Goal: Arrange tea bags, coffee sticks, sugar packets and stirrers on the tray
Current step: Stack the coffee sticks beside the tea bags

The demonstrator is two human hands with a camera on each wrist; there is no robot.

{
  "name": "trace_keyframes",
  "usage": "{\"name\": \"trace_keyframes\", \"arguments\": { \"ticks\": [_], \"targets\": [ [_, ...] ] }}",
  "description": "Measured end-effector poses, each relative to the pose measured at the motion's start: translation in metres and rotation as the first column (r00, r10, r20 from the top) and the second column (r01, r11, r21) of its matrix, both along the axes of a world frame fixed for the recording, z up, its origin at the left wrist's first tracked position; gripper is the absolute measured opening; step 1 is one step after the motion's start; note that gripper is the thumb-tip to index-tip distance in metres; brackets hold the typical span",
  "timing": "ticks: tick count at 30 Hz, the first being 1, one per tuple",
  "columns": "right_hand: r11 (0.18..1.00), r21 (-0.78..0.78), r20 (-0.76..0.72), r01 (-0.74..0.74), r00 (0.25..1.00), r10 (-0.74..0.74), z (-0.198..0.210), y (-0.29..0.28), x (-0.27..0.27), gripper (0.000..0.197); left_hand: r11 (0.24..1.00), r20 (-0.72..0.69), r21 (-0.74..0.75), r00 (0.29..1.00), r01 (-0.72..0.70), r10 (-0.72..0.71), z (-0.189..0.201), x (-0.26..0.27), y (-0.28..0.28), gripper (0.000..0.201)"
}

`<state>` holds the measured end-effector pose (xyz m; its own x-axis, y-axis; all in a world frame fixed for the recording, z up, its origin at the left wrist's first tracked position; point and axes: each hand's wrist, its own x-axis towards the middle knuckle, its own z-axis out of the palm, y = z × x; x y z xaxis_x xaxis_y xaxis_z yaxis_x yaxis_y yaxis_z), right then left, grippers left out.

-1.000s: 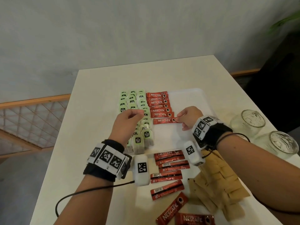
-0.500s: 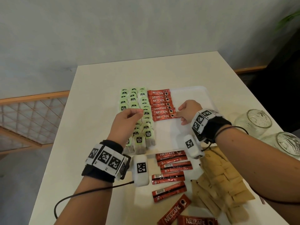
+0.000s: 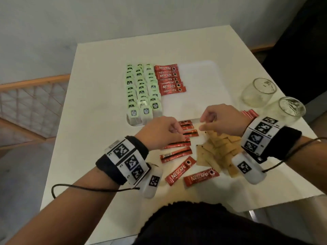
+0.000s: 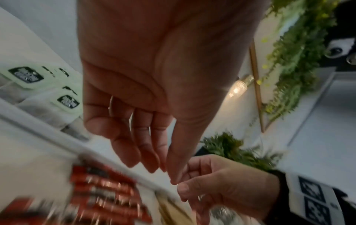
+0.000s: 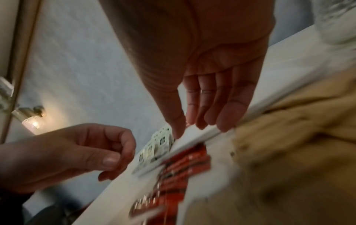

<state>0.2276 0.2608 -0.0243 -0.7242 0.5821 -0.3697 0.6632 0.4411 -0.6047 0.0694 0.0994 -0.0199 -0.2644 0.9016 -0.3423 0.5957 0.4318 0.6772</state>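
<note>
A: Finger state?

B: Left hand [image 3: 159,133] is at centre frame in the head view, fingers [image 4: 134,146] hanging down, loosely bent and close together, over the loose coffee sticks [image 3: 177,153] on the table [image 3: 99,121]. Nothing is visibly pinched; contact with a stick can't be told, the wrist views are blurred. Right hand [image 3: 224,119] is just right of it, fingers [image 5: 221,109] also pointing down, together, holding nothing, above the near tray edge and the brown sugar packets [image 3: 217,151].

A: Where are the task items, and how do they lie?

B: White tray [image 3: 200,82] is upper centre of the head view. The tea bags [image 3: 141,92] fill its left part in three columns running away from the camera, with green tags facing up. Right beside them is a column of red sticks [image 3: 169,80], long axes left-right across the frame, overlapping like shingles. The right part of the tray is bare.

A: Any print?

B: "NESCAFE CLASSIC" reads on the tray sticks and on two loose ones at lower centre, which lie diagonally. The other loose sticks lie roughly left-right, barcode side up. Tea tag print is too small to read.

A: Anything else?

B: Two glass jars [image 3: 258,92] at right.
</note>
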Motion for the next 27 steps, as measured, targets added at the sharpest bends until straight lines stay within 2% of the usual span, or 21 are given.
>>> {"name": "trace_keyframes", "arguments": {
  "ticks": [3, 6, 8, 10, 12, 16, 19, 22, 27],
  "targets": [
    [0.992, 0.031, 0.074, -0.126, 0.99, 0.124, -0.006, -0.025, 0.029, 0.015, 0.988, -0.047, -0.101, 0.992, 0.114, -0.119, -0.013, 0.026, -0.015, 0.018],
    [0.981, -0.036, 0.094, -0.191, 0.976, 0.194, -0.01, -0.047, 0.048, 0.009, 0.971, -0.11, -0.165, 0.975, 0.175, -0.195, -0.022, 0.045, -0.024, 0.025],
    [0.973, -0.063, 0.087, -0.223, 0.97, 0.228, -0.017, -0.06, 0.058, 0.012, 0.965, -0.217, -0.187, 0.95, 0.185, -0.225, -0.026, 0.054, -0.029, 0.036],
    [0.968, -0.025, 0.086, -0.249, 0.964, 0.25, -0.023, -0.069, 0.064, 0.023, 0.967, -0.302, -0.186, 0.927, 0.173, -0.223, -0.029, 0.061, -0.034, 0.042],
    [0.961, 0.047, 0.114, -0.273, 0.957, 0.266, -0.027, -0.075, 0.066, 0.031, 0.972, -0.361, -0.17, 0.908, 0.16, -0.213, -0.03, 0.065, -0.037, 0.04],
    [0.948, 0.154, 0.174, -0.28, 0.952, 0.253, -0.029, -0.082, 0.066, 0.027, 0.956, -0.462, -0.211, 0.841, 0.203, -0.281, -0.028, 0.069, -0.042, 0.027],
    [0.946, 0.17, 0.2, -0.276, 0.95, 0.242, -0.029, -0.084, 0.067, 0.024, 0.948, -0.479, -0.219, 0.821, 0.231, -0.311, -0.027, 0.069, -0.046, 0.019],
    [0.948, 0.17, 0.196, -0.269, 0.952, 0.236, -0.029, -0.083, 0.069, 0.022, 0.966, -0.46, -0.161, 0.851, 0.201, -0.254, -0.028, 0.061, -0.047, 0.01],
    [0.963, 0.121, 0.161, -0.242, 0.962, 0.222, -0.032, -0.08, 0.072, 0.023, 0.986, -0.368, -0.078, 0.915, 0.149, -0.167, -0.034, 0.053, -0.042, 0.02]
  ]
}}
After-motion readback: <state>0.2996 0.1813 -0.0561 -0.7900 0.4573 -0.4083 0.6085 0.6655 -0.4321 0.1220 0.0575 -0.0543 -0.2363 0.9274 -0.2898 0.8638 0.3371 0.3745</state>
